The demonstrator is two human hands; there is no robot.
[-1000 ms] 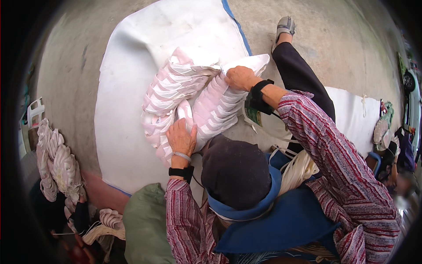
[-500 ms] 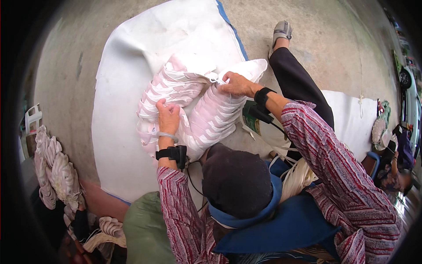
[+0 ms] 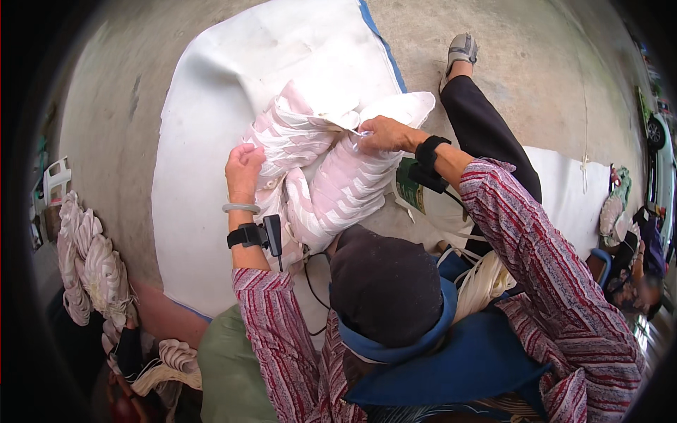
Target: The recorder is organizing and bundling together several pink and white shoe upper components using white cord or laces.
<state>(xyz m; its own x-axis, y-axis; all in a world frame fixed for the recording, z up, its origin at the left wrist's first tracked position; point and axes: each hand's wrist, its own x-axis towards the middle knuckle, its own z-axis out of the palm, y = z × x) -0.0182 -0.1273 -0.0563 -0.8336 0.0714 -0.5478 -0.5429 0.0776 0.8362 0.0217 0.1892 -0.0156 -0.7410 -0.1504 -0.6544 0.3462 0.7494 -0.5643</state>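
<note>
While pale bundles [image 3: 106,275] sit at the far left, a white sheet [image 3: 187,204] spreads over the floor [image 3: 106,141] farther in. Above it the left hand [image 3: 245,169] is raised with fingers curled; I cannot tell whether they grip anything. Just to its right lies a banded pink-and-white roll [image 3: 285,134], slanting from lower left to upper right, and this hand is the nearer one to its outer side. Next, a longer banded roll [image 3: 345,183] runs on a similar slant, its upper end at the right hand [image 3: 384,134]. That hand pinches at a white tie [image 3: 349,130] where the two rolls' upper ends meet, so the junction lies directly left of its fingertips, well apart from the left hand.
</note>
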